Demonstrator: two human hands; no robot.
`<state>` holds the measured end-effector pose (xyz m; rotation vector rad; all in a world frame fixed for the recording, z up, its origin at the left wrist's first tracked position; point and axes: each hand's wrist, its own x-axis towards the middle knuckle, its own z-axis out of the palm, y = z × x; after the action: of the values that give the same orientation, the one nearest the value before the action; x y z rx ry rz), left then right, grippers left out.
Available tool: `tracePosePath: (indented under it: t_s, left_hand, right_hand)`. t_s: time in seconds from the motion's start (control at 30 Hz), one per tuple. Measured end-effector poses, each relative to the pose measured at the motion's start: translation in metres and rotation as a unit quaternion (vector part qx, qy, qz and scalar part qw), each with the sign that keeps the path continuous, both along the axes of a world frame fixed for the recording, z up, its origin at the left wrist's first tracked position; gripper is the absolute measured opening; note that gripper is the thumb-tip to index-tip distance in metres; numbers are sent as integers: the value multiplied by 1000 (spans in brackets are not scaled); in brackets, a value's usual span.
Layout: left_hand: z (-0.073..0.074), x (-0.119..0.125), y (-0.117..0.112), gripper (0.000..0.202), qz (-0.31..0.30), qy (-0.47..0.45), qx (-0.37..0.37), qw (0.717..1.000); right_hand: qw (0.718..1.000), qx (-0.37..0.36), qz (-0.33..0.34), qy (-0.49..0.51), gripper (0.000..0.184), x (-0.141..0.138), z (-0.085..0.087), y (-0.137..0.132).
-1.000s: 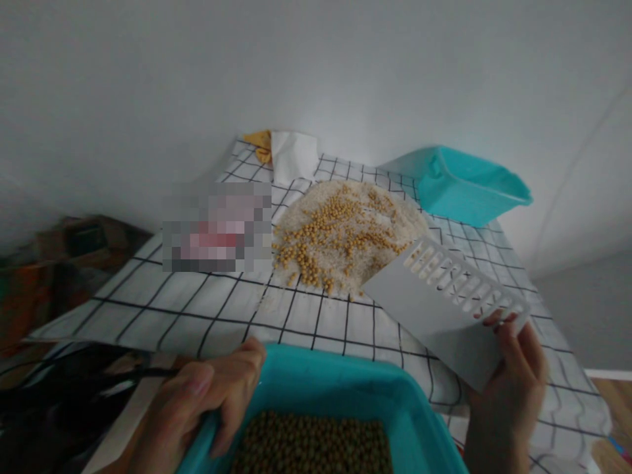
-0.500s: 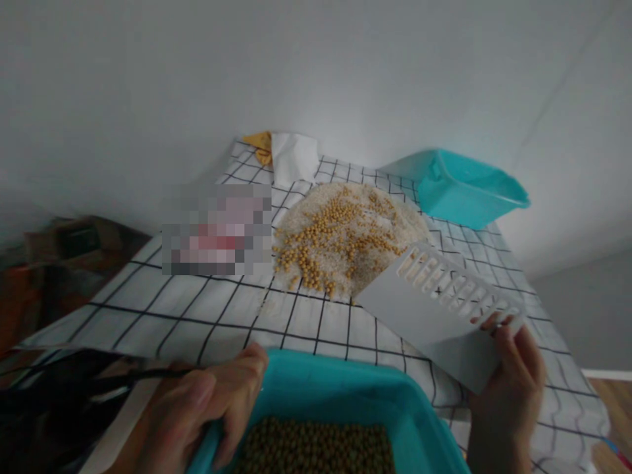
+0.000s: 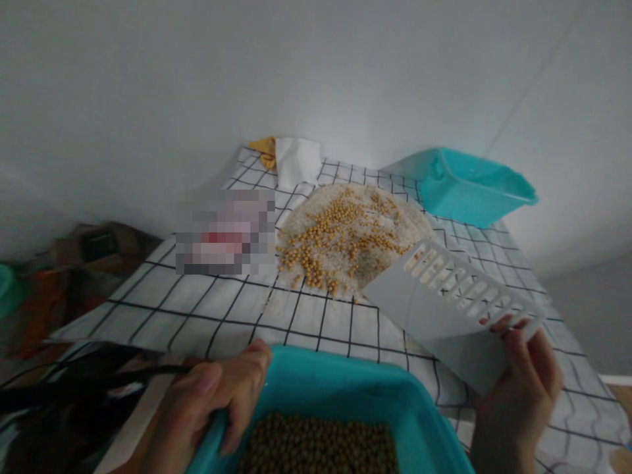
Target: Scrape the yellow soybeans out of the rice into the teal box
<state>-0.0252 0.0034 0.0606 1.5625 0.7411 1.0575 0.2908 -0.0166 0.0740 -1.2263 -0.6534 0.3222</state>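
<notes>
My left hand point(image 3: 217, 398) is closed over the left rim of a teal plastic bin point(image 3: 340, 368) at the table's near edge. Many small round, brownish-green beans point(image 3: 320, 444) cover the bin's bottom. In my right hand point(image 3: 528, 375) is a thin grey plate with a row of slots point(image 3: 419, 309), held tilted, with some fingers at the slots. The plate's far left corner reaches the near right side of a spread pile of pale rice-like grain point(image 3: 415, 220). Yellow soybeans point(image 3: 316, 257) lie scattered over that grain, thickest on its left.
A second teal bin point(image 3: 464, 204) stands at the back right by the wall. White and yellow cloths point(image 3: 299, 161) lie at the back left of the checked tablecloth point(image 3: 197, 316). A blurred-out item point(image 3: 227, 230) lies left of the pile. Cardboard boxes point(image 3: 93, 243) are on the floor.
The view has shifted slightly, so most things sit a little further right. The slotted plate has moved slightly right with my right hand. My left hand keeps its grip on the bin.
</notes>
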Motion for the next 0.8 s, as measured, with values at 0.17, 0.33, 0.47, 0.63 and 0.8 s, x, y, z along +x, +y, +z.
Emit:
tracePosePath:
  t_s: [0.17,0.33,0.47,0.63,0.8]
  left_hand:
    - [8,7,0,61,0,-46,-11,999]
    - [9,5,3,62,-17,-33,-9,999]
    - [8,3,5,63,-31,-22,-5,999]
    - [9,3,5,62,-36,-14,6,999]
    - [8,4,4,61,-35,-37,-12,999]
  right_hand:
    - [999,-25,11,25,14,3,-1,-5]
    - [999,-16,30,0,13,5,-4,-5]
    - [999,8,32,-17,12,4,-5,-5]
    - [999,-17,46,-17,12,2,-3,-6]
    - [997,-53,48,-25,17,7,-6,-3]
